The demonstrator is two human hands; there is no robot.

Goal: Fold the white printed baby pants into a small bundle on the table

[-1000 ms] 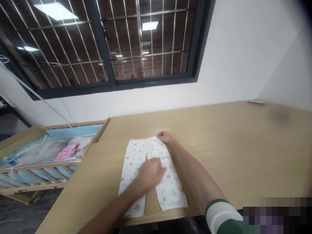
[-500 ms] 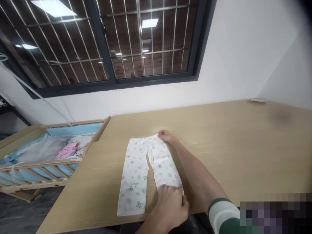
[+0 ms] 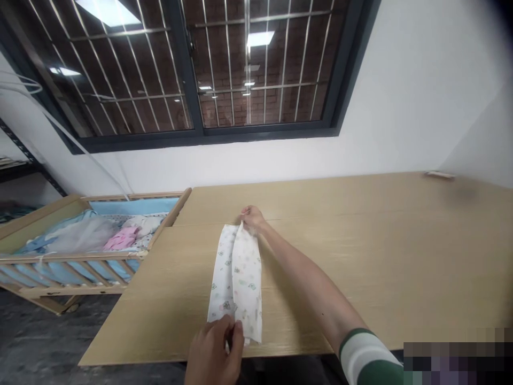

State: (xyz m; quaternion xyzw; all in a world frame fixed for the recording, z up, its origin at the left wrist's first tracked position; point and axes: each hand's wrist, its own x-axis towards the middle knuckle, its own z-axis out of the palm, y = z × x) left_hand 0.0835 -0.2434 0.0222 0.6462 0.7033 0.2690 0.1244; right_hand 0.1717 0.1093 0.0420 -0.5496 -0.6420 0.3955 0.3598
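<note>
Wooden table (image 3: 360, 256) below a barred window (image 3: 264, 109): small printed pants (image 3: 247, 278) lie doubled lengthwise near the front edge, toward the left.
One leg covers the other, so the fold looks mostly made; the layers seem uneven. Arm (image 3: 306, 278) stretched forward, the person's right hand (image 3: 252, 217) pinches the top; the left hand (image 3: 216, 345), knuckles up at the front edge, closes thumb and finger on the lower end.

This is probably a nursery, given the wooden crib (image 3: 92, 256).

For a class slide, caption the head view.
Left hand and right hand on white pants, one leg partly over the other.
</note>
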